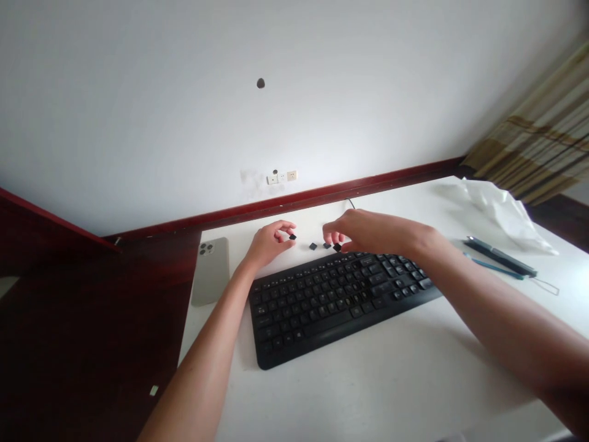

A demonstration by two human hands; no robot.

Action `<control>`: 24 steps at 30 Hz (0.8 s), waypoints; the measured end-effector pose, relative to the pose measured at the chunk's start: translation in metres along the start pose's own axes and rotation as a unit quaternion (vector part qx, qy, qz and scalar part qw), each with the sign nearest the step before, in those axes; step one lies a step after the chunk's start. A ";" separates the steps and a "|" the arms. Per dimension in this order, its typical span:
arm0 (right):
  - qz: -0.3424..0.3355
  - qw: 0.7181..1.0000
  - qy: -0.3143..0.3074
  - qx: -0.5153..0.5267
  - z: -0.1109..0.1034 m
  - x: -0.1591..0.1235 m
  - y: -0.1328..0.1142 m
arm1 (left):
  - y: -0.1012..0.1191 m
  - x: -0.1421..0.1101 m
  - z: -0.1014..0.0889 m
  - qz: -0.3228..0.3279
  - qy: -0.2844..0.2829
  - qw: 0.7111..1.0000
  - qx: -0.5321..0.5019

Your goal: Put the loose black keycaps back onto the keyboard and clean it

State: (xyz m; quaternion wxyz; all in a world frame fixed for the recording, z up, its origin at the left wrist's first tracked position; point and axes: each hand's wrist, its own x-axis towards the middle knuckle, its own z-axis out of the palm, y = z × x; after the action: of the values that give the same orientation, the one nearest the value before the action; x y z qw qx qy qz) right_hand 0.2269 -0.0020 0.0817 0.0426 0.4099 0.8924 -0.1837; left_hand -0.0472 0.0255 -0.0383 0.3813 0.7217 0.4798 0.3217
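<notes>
A black keyboard (335, 301) lies at a slant on the white table (391, 380). Behind its far edge, small black keycaps (313, 246) lie loose on the table. My left hand (269, 242) reaches past the keyboard's left end, fingers curled in a pinch on one keycap (292, 236). My right hand (363, 232) hovers over the keyboard's far edge, fingers bent down and pinching another keycap (337, 247) among the loose ones.
A grey phone (210, 270) lies face down at the table's left edge. Dark pens and a blue one (499, 261) lie to the right, with crumpled white plastic (501, 212) behind them. A dark red wooden surface (92, 319) adjoins on the left. A cable (351, 202) runs to the wall.
</notes>
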 end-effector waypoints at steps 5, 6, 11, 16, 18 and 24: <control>-0.015 1.000 0.022 0.005 -0.008 -0.013 -0.006 | 0.001 -0.002 -0.001 0.003 0.000 1.000 0.009; -0.017 0.999 0.028 0.017 -0.007 -0.017 -0.003 | 0.001 -0.002 -0.001 0.002 0.000 1.000 0.009; -0.019 0.987 0.114 0.111 0.024 -0.042 0.034 | -0.004 0.000 0.000 0.009 0.002 1.000 0.012; 0.041 0.966 0.200 0.157 0.064 -0.065 0.065 | -0.006 0.002 0.000 0.020 0.001 1.000 0.023; 0.038 0.962 0.215 0.162 0.068 -0.067 0.067 | -0.005 0.001 0.000 0.022 0.000 1.000 0.023; 0.020 0.968 0.209 0.138 0.067 -0.066 0.072 | -0.003 0.000 0.000 0.008 -0.001 1.000 0.022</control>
State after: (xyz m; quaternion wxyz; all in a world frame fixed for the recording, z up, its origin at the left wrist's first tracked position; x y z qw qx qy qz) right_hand 0.3191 -0.0304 0.0133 -0.1983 0.4592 0.8388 -0.2147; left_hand -0.0484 0.0264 -0.0405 0.3628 0.7341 0.4807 0.3137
